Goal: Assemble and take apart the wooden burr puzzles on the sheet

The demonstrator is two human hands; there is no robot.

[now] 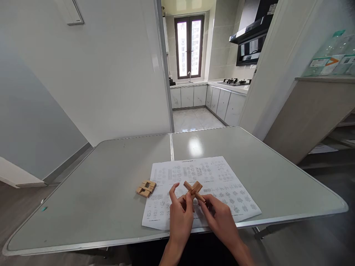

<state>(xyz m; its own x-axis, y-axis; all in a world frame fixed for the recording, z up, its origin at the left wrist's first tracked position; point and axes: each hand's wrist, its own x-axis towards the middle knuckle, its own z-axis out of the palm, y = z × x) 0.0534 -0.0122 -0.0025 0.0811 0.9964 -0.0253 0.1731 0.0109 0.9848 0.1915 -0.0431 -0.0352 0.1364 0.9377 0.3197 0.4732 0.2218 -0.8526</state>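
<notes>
Crossed wooden puzzle pieces [195, 187] are held up between my two hands, above a printed sheet. My left hand [181, 210] pinches them from the near left side, its index finger raised and curled apart from them. At the lower right end, my right hand [217, 214] grips one stick of the cross with thumb and fingers. Beneath both hands lies the white instruction sheet [163, 173], covered with small line drawings of puzzle shapes. More wooden puzzle pieces [146, 188], set together in a flat square frame, rest at the sheet's left edge.
The grey table [91, 207] has a metal rim and a seam [171, 146] across it. A small green bit [44, 208] lies near its left edge. Plastic bottles [328, 59] stand on a ledge at right. Beyond a doorway are a kitchen counter and stove [235, 82].
</notes>
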